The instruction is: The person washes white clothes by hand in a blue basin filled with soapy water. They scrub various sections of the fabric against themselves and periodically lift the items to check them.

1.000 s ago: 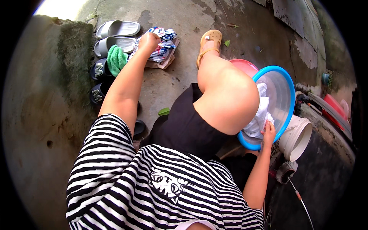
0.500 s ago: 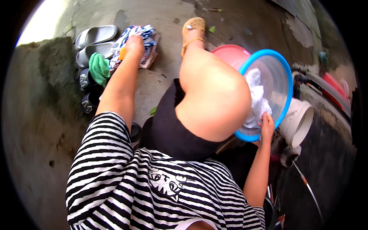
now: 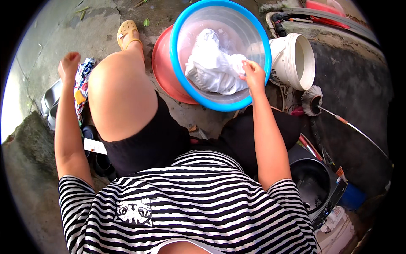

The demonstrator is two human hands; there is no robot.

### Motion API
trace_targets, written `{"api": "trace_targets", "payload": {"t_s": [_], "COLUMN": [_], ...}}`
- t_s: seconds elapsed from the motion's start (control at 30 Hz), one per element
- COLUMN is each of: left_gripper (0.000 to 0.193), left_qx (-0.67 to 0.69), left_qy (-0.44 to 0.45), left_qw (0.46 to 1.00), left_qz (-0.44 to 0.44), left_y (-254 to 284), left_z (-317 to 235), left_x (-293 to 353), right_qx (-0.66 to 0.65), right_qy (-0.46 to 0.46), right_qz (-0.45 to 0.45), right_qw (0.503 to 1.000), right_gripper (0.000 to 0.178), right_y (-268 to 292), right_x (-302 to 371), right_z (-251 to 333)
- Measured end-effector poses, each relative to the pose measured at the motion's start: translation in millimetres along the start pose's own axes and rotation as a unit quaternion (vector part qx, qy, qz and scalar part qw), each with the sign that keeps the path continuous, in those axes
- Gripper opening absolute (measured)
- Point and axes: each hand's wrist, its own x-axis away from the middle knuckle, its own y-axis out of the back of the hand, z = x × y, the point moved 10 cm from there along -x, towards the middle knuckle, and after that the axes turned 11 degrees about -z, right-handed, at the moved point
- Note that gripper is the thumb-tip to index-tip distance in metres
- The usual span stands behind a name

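Note:
My right hand pinches a bunched part of a white cloth garment at the right side of a clear basin with a blue rim. The garment lies wet in the basin, with cloudy water around it. Off to the left, my left hand is raised with its fingers curled in, and no cloth hangs from it. Beside that hand, partly hidden by my knee, is a pile of patterned cloth with an orange-yellow piece on it.
A red basin sits partly under the blue-rimmed one. To the right are a white bucket, a long-handled brush and a black tub. Grey slippers lie at the left near a low mossy wall.
My view has swung toward the basins, which now appear nearer the middle. My left hand has come off the patterned cloth pile. My right hand is still on the white garment.

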Motion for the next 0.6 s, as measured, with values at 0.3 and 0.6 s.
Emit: {"api": "trace_targets", "payload": {"t_s": [0.3, 0.6], "left_gripper": [0.012, 0.005], "left_qx": [0.270, 0.248], "left_qy": [-0.391, -0.418], "left_qw": [0.847, 0.855], "left_qz": [0.238, 0.180], "left_y": [115.9, 22.9], "left_z": [-429.8, -456.0], "left_x": [143.9, 271.5], "right_qx": [-0.345, -0.471], "right_qy": [-0.109, -0.290], "right_qz": [0.209, 0.236], "right_qw": [0.908, 0.799], "right_gripper": [0.031, 0.027], "right_y": [-36.5, -56.2], "right_x": [90.5, 114.5], "right_z": [112.4, 38.1]}}
